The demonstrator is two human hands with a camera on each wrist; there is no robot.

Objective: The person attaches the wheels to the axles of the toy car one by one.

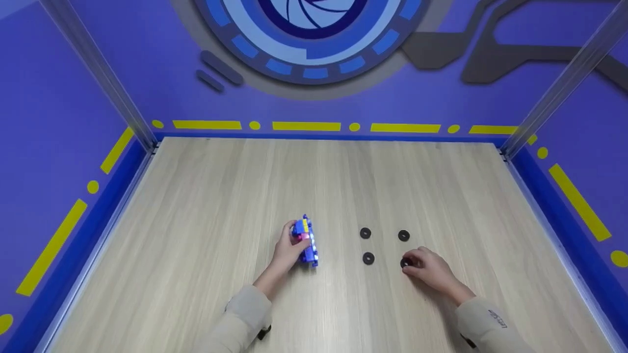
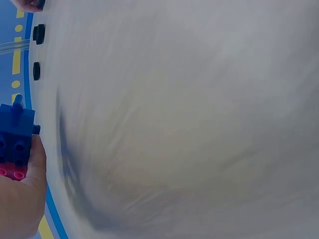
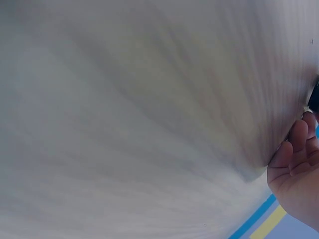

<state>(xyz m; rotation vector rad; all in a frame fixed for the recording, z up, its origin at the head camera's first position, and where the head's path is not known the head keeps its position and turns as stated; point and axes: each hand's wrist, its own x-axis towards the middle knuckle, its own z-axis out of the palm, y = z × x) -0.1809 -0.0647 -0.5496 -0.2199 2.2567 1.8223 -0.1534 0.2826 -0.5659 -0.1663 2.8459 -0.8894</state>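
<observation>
Blue brick-built toy vehicle [image 1: 308,254] in left hand's [image 1: 288,254] grip, left of three loose black wheels [image 1: 368,258]. Right hand [image 1: 432,268] pinches fourth wheel [image 1: 405,263]; lifted or not, can't tell. Shallow fingertip hold could drop it; hard left squeeze could pop bricks.

Head view bright; wrist views dimmer, greyish, tabletop [image 2: 174,124] blurred, shadows soft

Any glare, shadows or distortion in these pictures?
Head: white glints on the blue toy; left wrist: the table looks bowed, with a shadow beside the left hand; right wrist: table soft and streaky, right hand cut off at the edge.
</observation>
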